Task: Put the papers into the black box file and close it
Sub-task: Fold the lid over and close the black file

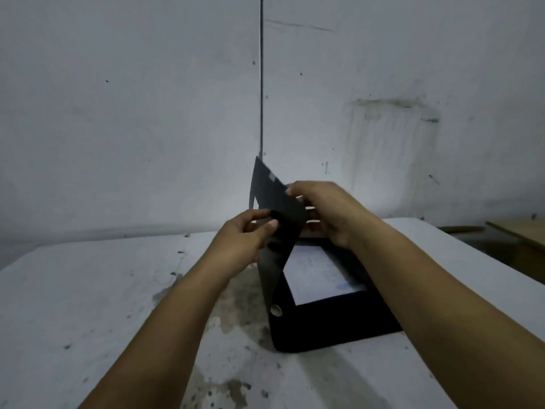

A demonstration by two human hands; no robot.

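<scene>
The black box file point(330, 320) lies open near the worktop's point(88, 290) far right edge, papers point(317, 271) inside its tray. The left hand point(244, 243) and right hand point(330, 211) both pinch the raised lid point(280, 208), tilted upright.

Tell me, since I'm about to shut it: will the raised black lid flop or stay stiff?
The black lid probably stays fairly stiff: it stands raised with straight edges. Both the left hand and right hand hold it, so it may swing shut onto the white paper if released.
</scene>
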